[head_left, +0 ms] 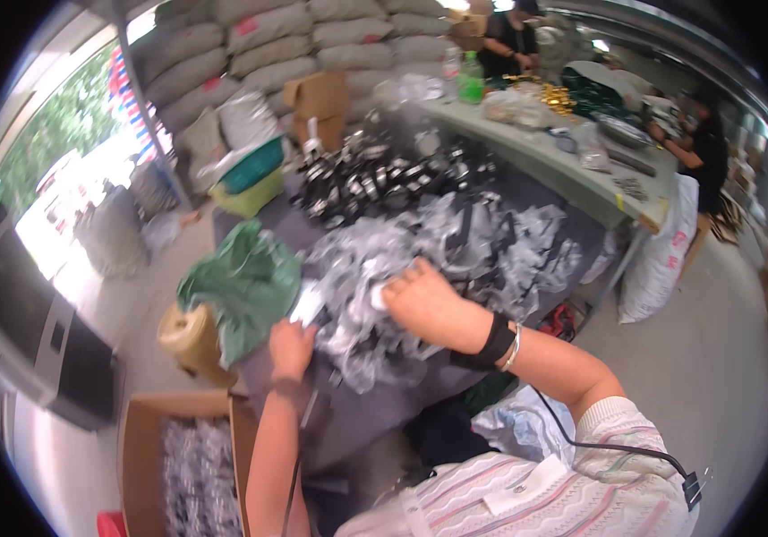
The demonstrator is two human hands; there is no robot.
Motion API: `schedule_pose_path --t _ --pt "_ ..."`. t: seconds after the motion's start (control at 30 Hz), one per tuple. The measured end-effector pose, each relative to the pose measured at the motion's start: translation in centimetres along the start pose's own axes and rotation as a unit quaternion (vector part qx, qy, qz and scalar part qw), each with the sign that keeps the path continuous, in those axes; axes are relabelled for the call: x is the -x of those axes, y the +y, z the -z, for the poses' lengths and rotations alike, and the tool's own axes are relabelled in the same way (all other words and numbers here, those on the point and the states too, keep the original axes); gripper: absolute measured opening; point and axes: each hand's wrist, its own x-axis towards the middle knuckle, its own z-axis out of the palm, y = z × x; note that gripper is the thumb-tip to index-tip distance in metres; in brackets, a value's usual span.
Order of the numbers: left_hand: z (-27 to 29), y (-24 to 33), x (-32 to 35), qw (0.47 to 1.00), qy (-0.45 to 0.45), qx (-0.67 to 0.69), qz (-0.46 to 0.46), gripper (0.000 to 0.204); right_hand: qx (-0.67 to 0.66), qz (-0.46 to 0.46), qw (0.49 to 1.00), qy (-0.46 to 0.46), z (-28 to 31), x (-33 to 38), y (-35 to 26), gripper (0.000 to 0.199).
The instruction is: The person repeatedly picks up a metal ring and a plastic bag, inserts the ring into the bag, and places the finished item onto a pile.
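My left hand is closed at the near left of a dark-covered table, with a bright white piece, perhaps plastic, at its fingertips. My right hand is curled over a heap of crumpled clear plastic bags. At its fingers shows a small white piece, too blurred to name. Behind the bags lies a pile of shiny black and silver parts. A green sack drapes over the table's left edge, near my left hand.
An open cardboard box of clear-wrapped items stands at lower left, below a tan roll. Teal and yellow-green basins sit beyond the green sack. Two people work around a long pale table at right; a white sack leans there.
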Motion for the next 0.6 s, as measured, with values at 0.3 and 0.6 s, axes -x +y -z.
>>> schedule_pose_path --t 0.3,0.6 --pt "-1.5 -0.3 -0.1 0.977 0.153 0.136 0.061 0.015 -0.217 -0.224 0.925 0.215 4.3 1.9 17.8 0.013" --pt "-0.8 0.2 -0.4 0.960 0.131 0.197 0.147 0.018 -0.344 -0.520 0.750 -0.221 -8.7 0.9 33.6 0.023"
